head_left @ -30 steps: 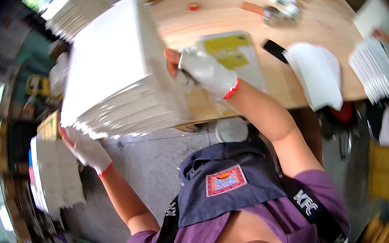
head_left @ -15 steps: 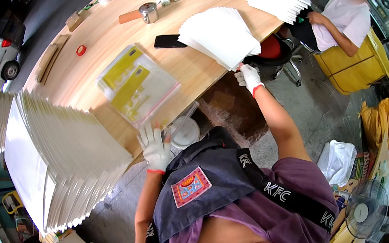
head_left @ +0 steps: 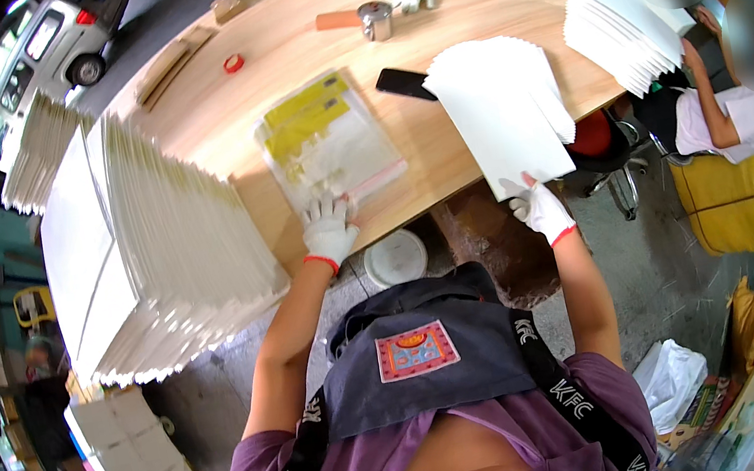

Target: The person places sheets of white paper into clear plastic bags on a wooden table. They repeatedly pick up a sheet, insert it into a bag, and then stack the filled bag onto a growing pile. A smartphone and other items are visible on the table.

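My left hand, in a white glove with a red cuff, lies open with its fingers spread on the near edge of a pile of clear plastic bags with yellow-green printed ends. My right hand, gloved the same way, is closed on the near corner of a white sheet. That sheet juts past the table's front edge from a fanned stack of white sheets. A black phone lies between the bags and the stack, partly under the sheets.
Tall stacks of filled clear sleeves stand at the table's left end. A metal cup, a red tape roll and cardboard strips lie farther back. Another person sits at the right by more white sheets. Below is a white-lidded bucket.
My right hand has drawn the white sheet toward me, so it sticks out from the fan. My left hand has come down onto the bags. The whole view has shifted.
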A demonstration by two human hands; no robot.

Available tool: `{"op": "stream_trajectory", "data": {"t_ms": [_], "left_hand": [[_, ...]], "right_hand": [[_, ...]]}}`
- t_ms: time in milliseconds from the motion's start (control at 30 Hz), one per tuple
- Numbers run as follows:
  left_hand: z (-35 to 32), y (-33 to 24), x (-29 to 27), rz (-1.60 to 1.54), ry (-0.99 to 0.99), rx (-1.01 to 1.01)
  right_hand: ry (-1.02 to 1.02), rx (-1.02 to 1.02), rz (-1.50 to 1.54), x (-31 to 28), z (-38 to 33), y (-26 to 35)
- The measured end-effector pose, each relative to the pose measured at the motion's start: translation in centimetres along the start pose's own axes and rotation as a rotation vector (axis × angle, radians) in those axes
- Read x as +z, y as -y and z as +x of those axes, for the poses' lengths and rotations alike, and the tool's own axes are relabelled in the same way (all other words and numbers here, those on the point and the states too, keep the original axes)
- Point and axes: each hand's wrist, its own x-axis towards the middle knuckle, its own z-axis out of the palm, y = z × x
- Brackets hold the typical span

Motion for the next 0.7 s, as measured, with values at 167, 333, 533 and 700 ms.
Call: {"op": "stream_trajectory", "data": {"t_ms": [167,333,533,700], "left_hand": [[1.2,0.4,1.1,-0.063,-0.228,-0.02],[1.3,0.2,0.4,-0.034,-0.102,-0.076],[2.3,2.0,-0.3,-0.283,-0.158,-0.063],[1.8,3.7,1.5,-0.433,-0.233,-0.05]], "right_hand": [[-0.185,-0.564,0.024,-3.6,0.9,0.5],[0.062,-0.582,-0.005,-0.4,-3.0,0.6],[0.333,-0.361,-0.26,4.0,-7.3,-3.9],[0.219,-0.23,-0.226,5.1,-5.9,-7.5]]}}
